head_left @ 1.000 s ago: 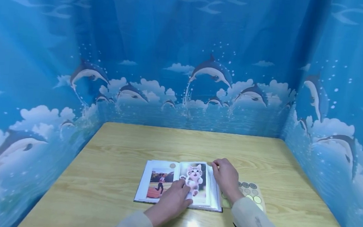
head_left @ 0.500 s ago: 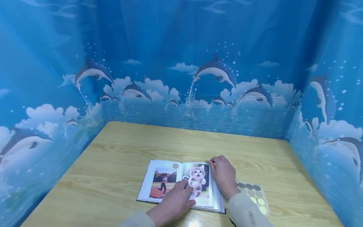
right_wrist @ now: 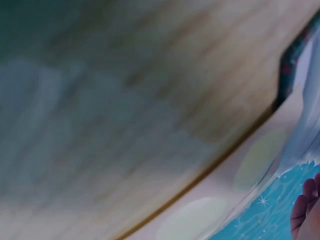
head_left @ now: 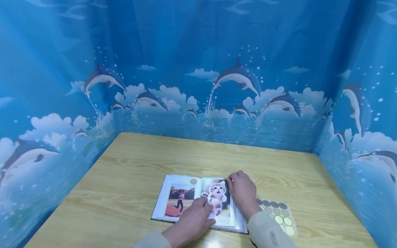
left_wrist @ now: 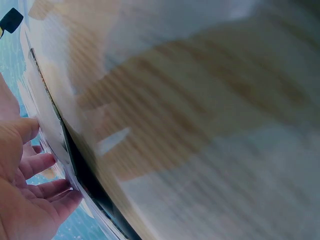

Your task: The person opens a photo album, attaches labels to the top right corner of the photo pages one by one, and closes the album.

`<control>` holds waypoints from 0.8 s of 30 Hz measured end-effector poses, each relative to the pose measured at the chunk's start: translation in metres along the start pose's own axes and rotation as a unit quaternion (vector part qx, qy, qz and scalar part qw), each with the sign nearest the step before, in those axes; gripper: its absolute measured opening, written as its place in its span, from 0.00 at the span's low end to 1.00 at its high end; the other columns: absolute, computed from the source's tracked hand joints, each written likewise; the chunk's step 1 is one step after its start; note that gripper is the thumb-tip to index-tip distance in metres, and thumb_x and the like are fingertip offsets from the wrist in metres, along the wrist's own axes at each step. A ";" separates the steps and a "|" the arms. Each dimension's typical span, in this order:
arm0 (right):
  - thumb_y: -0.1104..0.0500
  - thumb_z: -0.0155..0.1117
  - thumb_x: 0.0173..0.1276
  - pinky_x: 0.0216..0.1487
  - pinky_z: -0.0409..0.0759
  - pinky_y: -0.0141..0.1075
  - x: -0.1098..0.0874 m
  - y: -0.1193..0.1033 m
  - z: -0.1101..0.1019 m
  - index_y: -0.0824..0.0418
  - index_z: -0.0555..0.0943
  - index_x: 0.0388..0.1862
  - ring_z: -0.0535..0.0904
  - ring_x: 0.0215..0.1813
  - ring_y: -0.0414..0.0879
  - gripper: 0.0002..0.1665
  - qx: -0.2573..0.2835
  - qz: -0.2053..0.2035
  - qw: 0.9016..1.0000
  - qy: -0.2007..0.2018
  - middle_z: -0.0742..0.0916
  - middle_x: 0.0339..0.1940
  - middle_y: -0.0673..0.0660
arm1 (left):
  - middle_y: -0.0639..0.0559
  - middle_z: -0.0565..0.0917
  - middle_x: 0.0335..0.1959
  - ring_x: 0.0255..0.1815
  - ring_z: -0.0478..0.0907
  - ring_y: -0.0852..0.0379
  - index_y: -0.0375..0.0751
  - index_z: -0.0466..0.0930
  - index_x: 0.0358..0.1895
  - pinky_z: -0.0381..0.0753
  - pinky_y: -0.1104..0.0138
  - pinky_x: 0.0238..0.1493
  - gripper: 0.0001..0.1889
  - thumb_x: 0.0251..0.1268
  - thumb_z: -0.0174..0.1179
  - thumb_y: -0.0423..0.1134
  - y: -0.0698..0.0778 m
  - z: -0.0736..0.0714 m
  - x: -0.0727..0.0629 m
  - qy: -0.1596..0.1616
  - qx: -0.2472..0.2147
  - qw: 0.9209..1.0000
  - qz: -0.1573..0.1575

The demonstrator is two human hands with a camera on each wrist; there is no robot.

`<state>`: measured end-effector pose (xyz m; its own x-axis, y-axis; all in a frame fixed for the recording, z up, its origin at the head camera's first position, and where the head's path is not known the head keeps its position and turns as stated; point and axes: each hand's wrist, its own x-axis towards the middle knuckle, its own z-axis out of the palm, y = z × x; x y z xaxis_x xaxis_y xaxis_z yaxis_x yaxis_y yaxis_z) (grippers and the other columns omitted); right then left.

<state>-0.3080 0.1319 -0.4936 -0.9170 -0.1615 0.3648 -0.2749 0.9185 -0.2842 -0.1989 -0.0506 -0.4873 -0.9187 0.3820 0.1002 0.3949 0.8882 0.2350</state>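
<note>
An open book [head_left: 158, 209] lies on the table, a running person pictured on its left page and a kitten [head_left: 218, 190] on its right page. My left hand [head_left: 195, 217] rests on the lower part of the kitten page, near the spine, its fingers loosely extended. At the upper right corner of that page, my right hand [head_left: 243, 191] has thumb and curled fingers pinched together; what lies between the fingertips is mostly hidden. In the left wrist view, the left fingers [left_wrist: 45, 189] reach over the book's edge. A round tan sticker [head_left: 193, 181] sits atop the left page.
A sheet of round stickers [head_left: 284, 216], grey and pale yellow, lies right of the book, partly under the right forearm. Beneath the right sleeve shows a dark object [head_left: 254, 245]. Blue dolphin-print curtains [head_left: 199, 112] enclose the wooden table [head_left: 127, 165] on three sides.
The head view has shifted slightly, so the scene sits a little further right. My right hand has moved slightly inward at the page corner; my left hand stays on the page.
</note>
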 end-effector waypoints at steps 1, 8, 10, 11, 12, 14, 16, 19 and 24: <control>0.53 0.65 0.71 0.42 0.84 0.48 -0.001 0.000 0.001 0.58 0.86 0.42 0.81 0.41 0.51 0.10 -0.005 -0.008 1.000 0.001 0.84 0.40 0.56 | 0.41 0.74 0.62 0.59 0.74 0.46 0.40 0.79 0.59 0.83 0.58 0.51 0.26 0.65 0.64 0.53 0.000 0.000 0.000 0.001 0.000 1.000 0.001; 0.53 0.67 0.69 0.41 0.83 0.44 -0.006 0.001 0.003 0.56 0.87 0.43 0.79 0.40 0.49 0.09 -0.028 -0.019 0.999 -0.014 0.83 0.39 0.54 | 0.40 0.74 0.62 0.60 0.73 0.46 0.40 0.79 0.59 0.83 0.58 0.53 0.26 0.65 0.64 0.53 0.001 -0.002 -0.001 0.001 0.001 1.000 0.002; 0.54 0.67 0.68 0.41 0.82 0.44 -0.008 0.001 0.002 0.56 0.87 0.43 0.79 0.40 0.49 0.09 -0.031 -0.023 0.999 -0.017 0.83 0.39 0.54 | 0.41 0.74 0.62 0.60 0.73 0.46 0.40 0.79 0.60 0.83 0.58 0.53 0.26 0.65 0.64 0.53 0.001 -0.001 -0.001 -0.001 0.002 1.000 0.001; 0.54 0.67 0.68 0.41 0.82 0.44 -0.008 0.001 0.002 0.56 0.87 0.43 0.79 0.40 0.49 0.09 -0.034 -0.027 0.999 -0.017 0.83 0.40 0.55 | 0.40 0.73 0.63 0.61 0.73 0.46 0.40 0.78 0.60 0.82 0.58 0.53 0.26 0.65 0.63 0.53 0.001 -0.001 -0.001 -0.002 0.003 1.000 0.001; 0.54 0.67 0.69 0.42 0.82 0.44 -0.009 0.002 0.002 0.57 0.87 0.44 0.79 0.41 0.49 0.10 -0.037 -0.033 0.999 -0.018 0.83 0.40 0.55 | 0.40 0.73 0.63 0.61 0.73 0.46 0.40 0.78 0.60 0.82 0.58 0.53 0.26 0.65 0.63 0.53 0.001 -0.001 -0.001 -0.003 0.003 1.000 0.000; 0.55 0.66 0.69 0.44 0.81 0.46 -0.011 0.002 0.002 0.58 0.87 0.45 0.79 0.42 0.51 0.11 -0.048 -0.049 0.997 -0.017 0.84 0.42 0.56 | 0.40 0.73 0.64 0.62 0.73 0.46 0.40 0.78 0.60 0.82 0.58 0.55 0.26 0.66 0.63 0.53 0.001 0.000 -0.001 -0.004 0.003 1.000 -0.001; 0.54 0.65 0.70 0.46 0.80 0.47 -0.014 0.003 0.002 0.58 0.86 0.48 0.80 0.45 0.52 0.12 -0.066 -0.066 0.996 -0.019 0.84 0.44 0.57 | 0.40 0.72 0.65 0.63 0.72 0.45 0.40 0.78 0.61 0.81 0.57 0.56 0.27 0.66 0.63 0.54 0.001 0.000 -0.001 -0.005 0.001 1.000 -0.001; 0.50 0.61 0.72 0.52 0.78 0.50 -0.020 0.001 0.000 0.58 0.84 0.53 0.79 0.52 0.55 0.17 -0.097 -0.089 0.991 -0.025 0.84 0.51 0.59 | 0.39 0.72 0.65 0.64 0.72 0.44 0.40 0.78 0.61 0.80 0.56 0.57 0.27 0.66 0.63 0.53 0.001 0.000 -0.001 -0.006 -0.001 1.000 0.000; 0.39 0.51 0.75 0.63 0.69 0.58 -0.030 -0.004 -0.005 0.58 0.78 0.64 0.73 0.65 0.59 0.30 -0.120 -0.108 0.984 -0.072 0.79 0.64 0.61 | 0.39 0.72 0.65 0.63 0.72 0.45 0.39 0.78 0.61 0.81 0.56 0.56 0.27 0.66 0.63 0.53 0.000 0.000 0.000 -0.007 0.004 1.000 0.001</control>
<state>-0.2786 0.1349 -0.4993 -0.8805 -0.3961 0.2603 -0.4077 0.9130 0.0100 -0.1985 -0.0506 -0.4869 -0.9175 0.3879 0.0879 0.3976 0.8889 0.2276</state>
